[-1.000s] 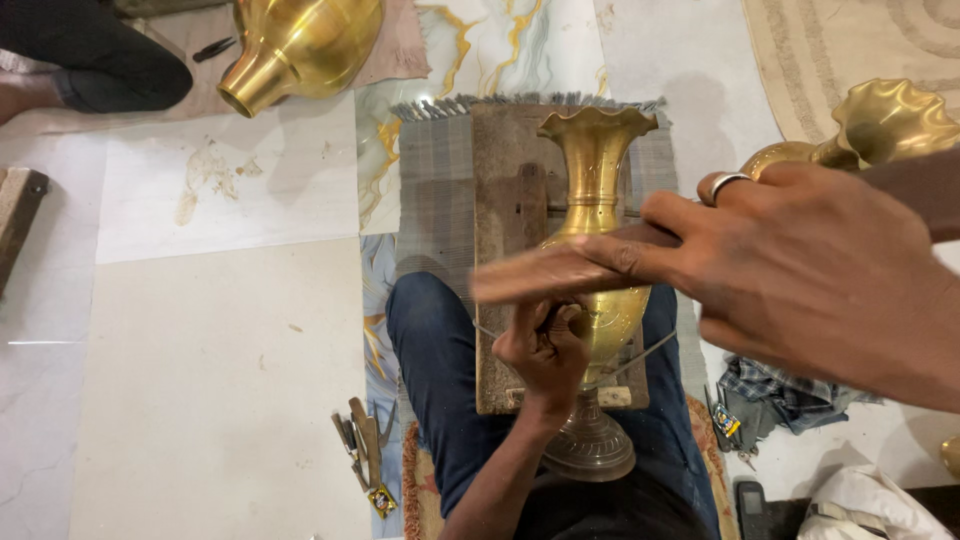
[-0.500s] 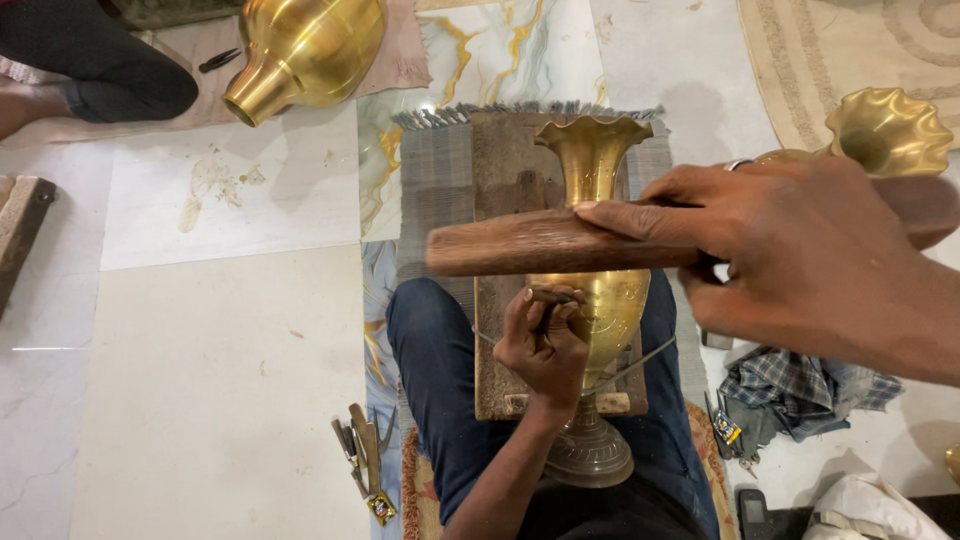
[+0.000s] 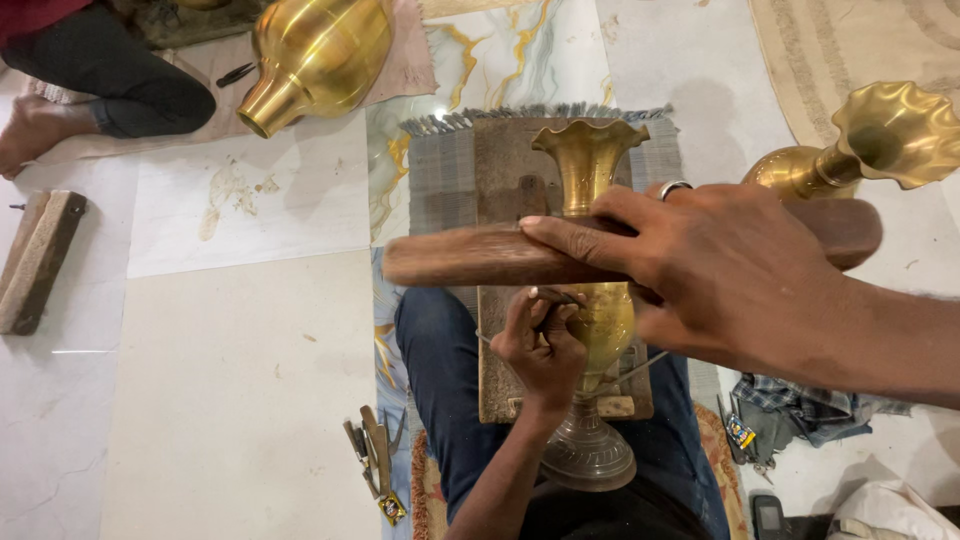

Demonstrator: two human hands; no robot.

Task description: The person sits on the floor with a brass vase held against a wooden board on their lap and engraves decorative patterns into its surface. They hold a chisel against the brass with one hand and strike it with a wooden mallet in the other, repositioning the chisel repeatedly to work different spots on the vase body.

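We are gripping a wooden mallet [image 3: 500, 255] in our right hand [image 3: 730, 285], fingers wrapped around it, raised above a brass vase [image 3: 592, 250]. The vase is lying on a wooden board [image 3: 505, 180] across our lap. Our left hand [image 3: 540, 340] is pinching a small metal tool [image 3: 560, 298] against the vase's body.

Wooden mallet [image 3: 470, 255] middle hidden by right hand [image 3: 730, 275], phone [image 3: 770, 518] cut off

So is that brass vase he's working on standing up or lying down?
Lying down. The vase rests lengthwise on a wooden board, fluted mouth away from him, round base near his lap, steadied by his left hand.
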